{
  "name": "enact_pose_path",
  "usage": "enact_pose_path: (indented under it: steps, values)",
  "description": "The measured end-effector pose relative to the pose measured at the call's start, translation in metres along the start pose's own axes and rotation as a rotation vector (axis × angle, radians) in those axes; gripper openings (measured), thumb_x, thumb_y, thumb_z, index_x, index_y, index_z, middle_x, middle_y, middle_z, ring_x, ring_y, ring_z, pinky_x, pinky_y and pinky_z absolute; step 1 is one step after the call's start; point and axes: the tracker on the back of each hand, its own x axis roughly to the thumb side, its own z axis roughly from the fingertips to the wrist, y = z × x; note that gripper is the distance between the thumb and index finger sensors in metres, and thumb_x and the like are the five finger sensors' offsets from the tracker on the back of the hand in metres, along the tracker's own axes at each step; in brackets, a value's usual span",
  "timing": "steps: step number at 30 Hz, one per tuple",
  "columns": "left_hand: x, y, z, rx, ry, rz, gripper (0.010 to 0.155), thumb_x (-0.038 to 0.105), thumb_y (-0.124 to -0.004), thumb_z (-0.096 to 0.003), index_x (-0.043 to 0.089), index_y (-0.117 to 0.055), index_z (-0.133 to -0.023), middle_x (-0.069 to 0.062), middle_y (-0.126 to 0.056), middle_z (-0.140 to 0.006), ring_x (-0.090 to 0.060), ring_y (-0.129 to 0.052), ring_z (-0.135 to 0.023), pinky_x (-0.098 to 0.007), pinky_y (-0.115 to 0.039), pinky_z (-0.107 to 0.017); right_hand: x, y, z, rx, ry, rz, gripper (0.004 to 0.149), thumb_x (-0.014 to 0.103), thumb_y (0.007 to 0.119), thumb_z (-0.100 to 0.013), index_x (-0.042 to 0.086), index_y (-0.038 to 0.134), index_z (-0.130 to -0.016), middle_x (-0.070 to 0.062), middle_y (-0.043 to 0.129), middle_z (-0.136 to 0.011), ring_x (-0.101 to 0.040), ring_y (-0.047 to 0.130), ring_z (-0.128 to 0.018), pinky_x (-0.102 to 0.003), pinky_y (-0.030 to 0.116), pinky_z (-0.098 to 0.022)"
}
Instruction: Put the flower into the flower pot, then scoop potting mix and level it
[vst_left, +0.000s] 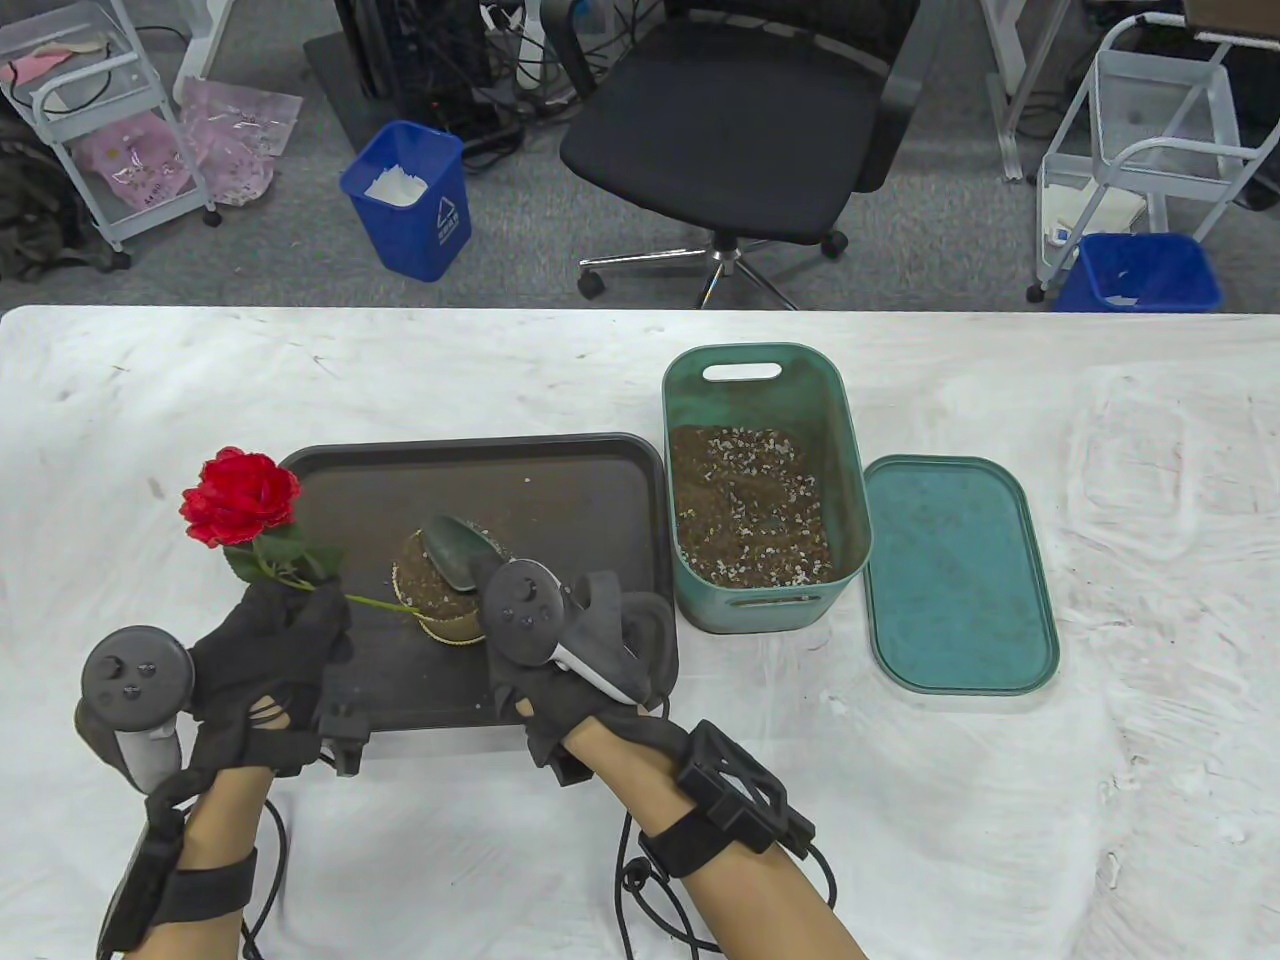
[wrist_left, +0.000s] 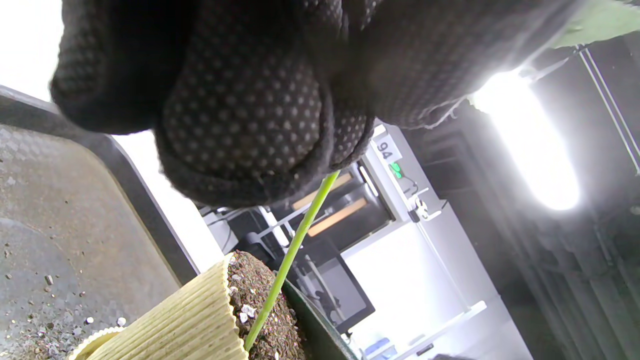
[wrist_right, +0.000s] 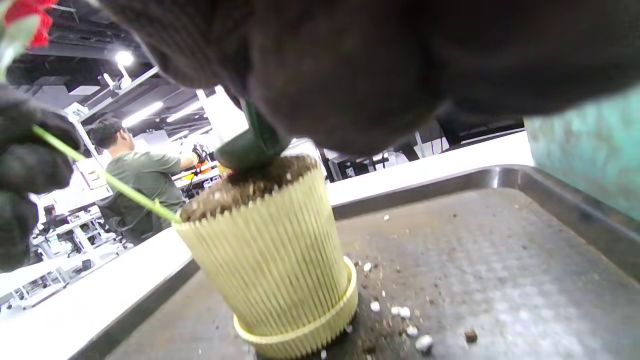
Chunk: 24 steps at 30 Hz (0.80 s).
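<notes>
1. Table view: left hand (vst_left: 262, 640) pinching the flower (vst_left: 240, 497) stem, steadying it, bloom leaning past the tray's (vst_left: 560, 470) left edge; right hand (vst_left: 575, 640) clamped around a trowel (vst_left: 458, 552) over the flower pot (vst_left: 432, 590), probably levelling; soil bin (vst_left: 765, 480) just right.
2. Left wrist view: stem entering heaped potting mix (wrist_left: 260, 295).
3. Right wrist view: bare tray floor right of pot.

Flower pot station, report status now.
Left hand grips flower stem, leaning into flower pot. Right hand holds trowel, blade on the potting mix. Spilled grains on tray, nothing blocking.
</notes>
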Motion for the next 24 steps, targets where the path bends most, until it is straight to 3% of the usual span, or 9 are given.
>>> enact_pose_path:
  steps: [3, 7, 13, 24]
  values:
    - [0.003, -0.001, 0.001, 0.002, -0.017, -0.01, 0.045, 0.045, -0.089, -0.0391, 0.02, -0.088, -0.076, 0.004, -0.103, -0.059, -0.015, -0.113, -0.024, -0.035, -0.097, -0.028, -0.008, 0.0, 0.011, -0.06, -0.004, -0.075, 0.052, 0.037, 0.072, -0.045, 0.025, 0.07, -0.096, -0.004, 0.094, -0.045, -0.019, 0.1, -0.018, -0.038, 0.091, -0.006]
    - [0.013, -0.004, 0.002, 0.003, -0.058, -0.053, 0.045, 0.045, -0.089, -0.0391, 0.02, -0.088, -0.077, 0.004, -0.103, -0.059, -0.015, -0.113, -0.024, -0.035, -0.097, -0.028, -0.032, -0.017, 0.053, -0.249, -0.06, -0.259, 0.053, 0.036, 0.072, -0.044, 0.025, 0.07, -0.096, -0.005, 0.094, -0.045, -0.019, 0.1, -0.017, -0.038, 0.091, -0.006]
    - [0.04, -0.007, 0.001, -0.004, -0.116, -0.197, 0.045, 0.046, -0.088, -0.0396, 0.021, -0.088, -0.077, 0.005, -0.103, -0.06, -0.014, -0.113, -0.026, -0.034, -0.097, -0.03, -0.068, -0.036, 0.084, -0.408, -0.073, -0.333, 0.053, 0.037, 0.072, -0.044, 0.025, 0.07, -0.096, -0.004, 0.094, -0.044, -0.018, 0.1, -0.017, -0.037, 0.091, -0.006]
    - [0.098, 0.015, -0.017, 0.032, -0.135, -0.322, 0.045, 0.045, -0.089, -0.0381, 0.02, -0.089, -0.076, 0.003, -0.105, -0.059, -0.015, -0.114, -0.024, -0.035, -0.097, -0.027, -0.086, -0.026, 0.088, -0.425, -0.059, -0.363, 0.053, 0.037, 0.073, -0.044, 0.025, 0.071, -0.095, -0.005, 0.094, -0.045, -0.019, 0.1, -0.017, -0.038, 0.091, -0.006]
